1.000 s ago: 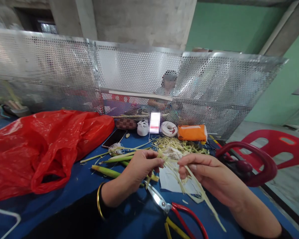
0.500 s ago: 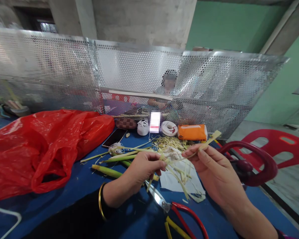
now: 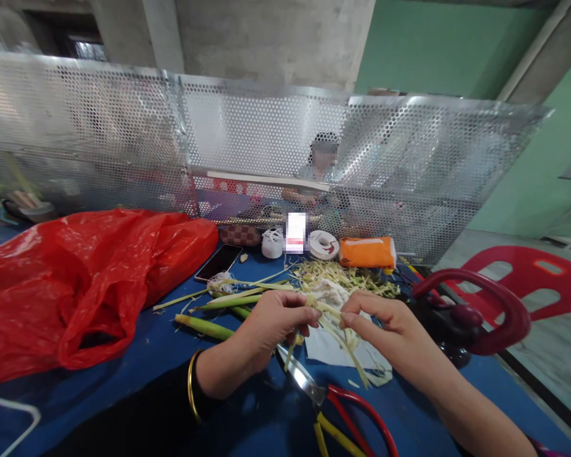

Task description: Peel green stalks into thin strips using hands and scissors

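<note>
Pale green plant strips stretch between my two hands, with several ends dangling over a white sheet. My left hand pinches the gathered part of the strips between thumb and forefinger. Close on its right, my right hand is closed on one strip with thumb and fingertips. Beneath the hands lie scissors with one red and one yellow handle, blades partly under my left hand. Green stalks rest left of my left hand. Shredded plant scraps are heaped behind the hands.
A red plastic bag covers the table's left side. Along the back stand a checkered case, white string, a tape roll and an orange packet. A perforated metal screen separates me from another person.
My right hand has moved left and slightly down, nearer my left hand, and its grip is lower along the strip. My left hand has barely moved.
</note>
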Tool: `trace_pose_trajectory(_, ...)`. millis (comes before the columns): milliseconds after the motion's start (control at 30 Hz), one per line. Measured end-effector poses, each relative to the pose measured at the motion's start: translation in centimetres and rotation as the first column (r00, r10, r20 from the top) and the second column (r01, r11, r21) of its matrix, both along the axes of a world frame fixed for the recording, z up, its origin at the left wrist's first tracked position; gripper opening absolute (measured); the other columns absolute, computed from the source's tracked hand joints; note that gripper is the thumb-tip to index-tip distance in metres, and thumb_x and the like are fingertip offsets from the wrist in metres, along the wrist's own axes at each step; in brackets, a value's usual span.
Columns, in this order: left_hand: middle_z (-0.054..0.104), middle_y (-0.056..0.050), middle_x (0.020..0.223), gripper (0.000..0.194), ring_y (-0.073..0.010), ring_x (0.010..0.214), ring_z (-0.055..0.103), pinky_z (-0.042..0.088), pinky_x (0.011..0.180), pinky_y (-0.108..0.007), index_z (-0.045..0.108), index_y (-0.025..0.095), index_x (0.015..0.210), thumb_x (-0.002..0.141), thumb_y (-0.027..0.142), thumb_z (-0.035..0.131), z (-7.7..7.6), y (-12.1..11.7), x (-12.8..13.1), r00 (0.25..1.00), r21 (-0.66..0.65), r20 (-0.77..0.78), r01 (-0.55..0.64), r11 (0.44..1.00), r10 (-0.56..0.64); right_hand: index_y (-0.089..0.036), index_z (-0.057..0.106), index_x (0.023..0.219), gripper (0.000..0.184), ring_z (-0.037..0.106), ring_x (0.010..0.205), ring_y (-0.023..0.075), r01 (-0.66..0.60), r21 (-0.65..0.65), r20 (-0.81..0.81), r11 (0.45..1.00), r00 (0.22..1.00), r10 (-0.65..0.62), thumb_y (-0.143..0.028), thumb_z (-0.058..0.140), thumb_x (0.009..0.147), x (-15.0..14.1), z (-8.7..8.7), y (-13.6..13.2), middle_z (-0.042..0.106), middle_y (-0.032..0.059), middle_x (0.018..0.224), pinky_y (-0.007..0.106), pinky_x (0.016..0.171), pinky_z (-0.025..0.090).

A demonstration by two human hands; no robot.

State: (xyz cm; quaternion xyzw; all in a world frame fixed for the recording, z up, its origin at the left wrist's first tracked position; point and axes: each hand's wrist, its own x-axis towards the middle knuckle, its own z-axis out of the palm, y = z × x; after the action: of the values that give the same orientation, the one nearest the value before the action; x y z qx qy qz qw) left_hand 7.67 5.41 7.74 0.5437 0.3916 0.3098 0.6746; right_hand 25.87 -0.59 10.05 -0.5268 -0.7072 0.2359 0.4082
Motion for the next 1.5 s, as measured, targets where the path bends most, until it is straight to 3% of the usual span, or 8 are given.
trace_pose_trajectory(433,0.057,0.000,0.052,0.013,-0.0085,0.048,0.047,0.028,0.043,-0.020,0.066,0.014,0.060,0.062,0.027,0.068,-0.5,-0.9,0.5,0.999,0.027,-0.017,0.031,0.999,-0.031,-0.020,0.059,0.060,0.026,0.052,0.063,0.0161,0.043,-0.049,0.021,0.998,0.999,-0.042,-0.030,0.052,0.084,-0.8,-1.2,0.4,0.057,-0.0005,0.063,0.028,0.061,0.039)
trace_pose_trajectory(533,0.056,0.000,0.051,0.013,-0.0089,0.047,0.047,0.028,0.043,-0.020,0.066,0.014,0.059,0.061,0.026,0.067,-0.5,-1.1,0.7,0.999,0.038,-0.020,0.027,0.999,-0.026,-0.020,0.060,0.070,0.020,0.053,0.065,0.0165,0.076,-0.025,0.035,0.997,0.997,-0.075,-0.031,0.053,0.086,-0.9,-1.6,0.3,0.058,-0.0002,0.066,0.028,0.062,0.041)
trace_pose_trajectory(667,0.056,0.001,0.051,0.012,-0.0087,0.047,0.047,0.028,0.042,-0.020,0.067,0.013,0.060,0.061,0.025,0.067,-0.6,-1.1,0.8,0.999,0.056,-0.034,0.019,0.998,-0.017,-0.021,0.059,0.088,0.011,0.056,0.070,0.0178,0.127,0.025,0.075,0.992,0.989,-0.128,-0.032,0.057,0.086,-1.0,-2.3,0.2,0.059,-0.0009,0.070,0.029,0.066,0.042)
trace_pose_trajectory(933,0.055,0.004,0.048,0.009,-0.0072,0.046,0.045,0.030,0.044,-0.019,0.066,0.014,0.054,0.059,0.017,0.059,-0.3,-1.6,1.1,0.992,0.083,-0.112,0.063,0.995,-0.053,-0.022,0.062,0.075,0.013,0.056,0.077,0.0198,0.066,0.259,0.204,0.964,0.971,-0.121,-0.029,0.060,0.085,-1.4,-2.6,0.3,0.061,0.0013,0.075,0.034,0.074,0.040)
trace_pose_trajectory(1000,0.051,0.005,0.044,0.009,-0.0062,0.044,0.041,0.031,0.045,-0.019,0.064,0.014,0.052,0.057,0.015,0.056,-0.1,-1.7,1.2,0.986,0.084,-0.142,0.095,0.992,-0.083,-0.021,0.060,0.072,0.013,0.056,0.076,0.0196,0.070,0.229,0.162,0.971,0.981,-0.109,-0.027,0.061,0.083,-1.6,-2.6,0.2,0.060,0.0012,0.074,0.033,0.072,0.040)
trace_pose_trajectory(1167,0.052,0.005,0.046,0.009,-0.0063,0.044,0.042,0.033,0.046,-0.019,0.066,0.013,0.055,0.058,0.019,0.060,-0.5,-1.8,1.1,0.976,0.081,-0.174,0.148,0.986,-0.132,-0.020,0.055,0.064,0.014,0.051,0.064,0.0151,0.075,0.002,-0.035,0.997,0.997,-0.075,-0.024,0.058,0.078,-2.0,-2.2,0.3,0.053,-0.0018,0.064,0.028,0.061,0.041)
trace_pose_trajectory(1333,0.056,0.003,0.051,0.011,-0.0078,0.046,0.048,0.036,0.047,-0.019,0.069,0.013,0.059,0.061,0.021,0.062,-1.3,-1.9,1.0,0.958,0.094,-0.194,0.234,0.968,-0.212,-0.020,0.053,0.067,0.016,0.041,0.050,0.0104,0.080,-0.195,-0.292,0.978,0.947,-0.136,-0.032,0.057,0.077,-2.1,-2.1,0.5,0.045,-0.0063,0.055,0.023,0.047,0.033)
trace_pose_trajectory(1500,0.055,0.003,0.048,0.011,-0.0078,0.044,0.047,0.036,0.046,-0.019,0.070,0.013,0.061,0.063,0.023,0.065,-1.8,-1.8,1.0,0.917,0.039,-0.202,0.360,0.932,-0.345,-0.020,0.051,0.070,0.021,0.047,0.050,0.0101,0.037,-0.185,-0.471,0.982,0.874,-0.122,-0.035,0.060,0.081,-2.1,-2.5,0.8,0.051,-0.0064,0.053,0.023,0.052,0.039)
